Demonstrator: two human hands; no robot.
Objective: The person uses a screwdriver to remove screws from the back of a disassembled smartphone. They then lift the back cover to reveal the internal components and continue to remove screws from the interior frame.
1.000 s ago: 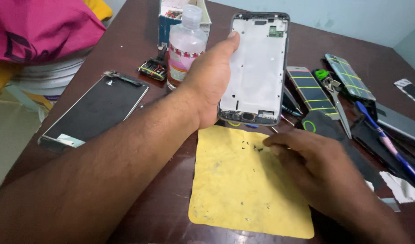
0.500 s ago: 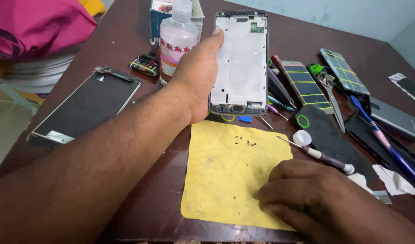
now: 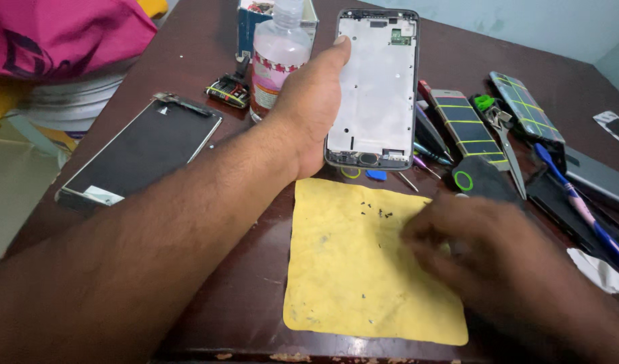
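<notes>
Your left hand (image 3: 316, 101) holds phone frame (image 3: 375, 87) upright above counter (image 3: 208, 40), fingers clamped on its left edge, thumb on front. Your right hand (image 3: 478, 253) blurred, low over yellow cloth (image 3: 350, 269); can't tell whether its fingers are apart or together. Tiny screws (image 3: 377, 212) lie on cloth near right hand. Bottle (image 3: 277, 57) just behind left hand. Screen panel (image 3: 144, 148) flat at left. Scissors (image 3: 501, 135), blue pen (image 3: 579, 205) at right.

Layout, table (image 3: 208, 61) from above

Cloth (image 3: 363, 269) nearest, tiny screws (image 3: 377, 212) on its far part. Phone frame (image 3: 377, 87) behind cloth; bottle (image 3: 277, 57) left of frame, screen panel (image 3: 144, 148) farther left. Scissors (image 3: 505, 141), pen (image 3: 579, 209) right.
</notes>
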